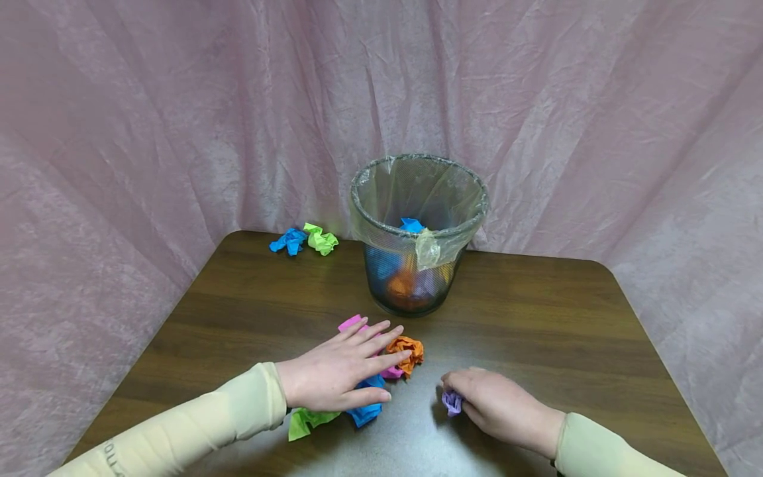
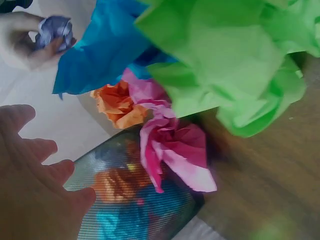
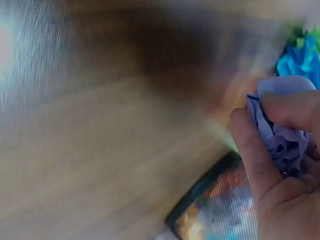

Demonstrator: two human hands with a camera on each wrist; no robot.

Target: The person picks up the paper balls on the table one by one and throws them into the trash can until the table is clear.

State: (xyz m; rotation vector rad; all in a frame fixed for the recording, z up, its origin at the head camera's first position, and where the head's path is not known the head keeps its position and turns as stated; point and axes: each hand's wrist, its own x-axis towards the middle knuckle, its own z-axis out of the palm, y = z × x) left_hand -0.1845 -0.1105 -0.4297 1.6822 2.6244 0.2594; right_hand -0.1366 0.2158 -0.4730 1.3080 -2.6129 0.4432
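My left hand (image 1: 336,371) is spread out, fingers straight, over a cluster of crumpled papers. Around and beneath it lie an orange paper ball (image 1: 411,351), pink crumpled paper (image 2: 172,142), blue crumpled paper (image 1: 365,412) and green crumpled paper (image 2: 215,55); the hand partly covers the pink, blue and green ones in the head view. To the right, my right hand (image 1: 495,404) pinches a purple paper ball (image 3: 282,130) between thumb and fingers. In the left wrist view the purple ball shows at upper left in that hand.
A mesh wastebasket (image 1: 381,278) with a clear liner stands toward the back, holding several crumpled papers. Left of it, near the table's back edge, lie another blue paper ball (image 1: 289,242) and a green one (image 1: 322,240). A pink curtain (image 1: 298,99) hangs behind the wooden table (image 1: 536,318).
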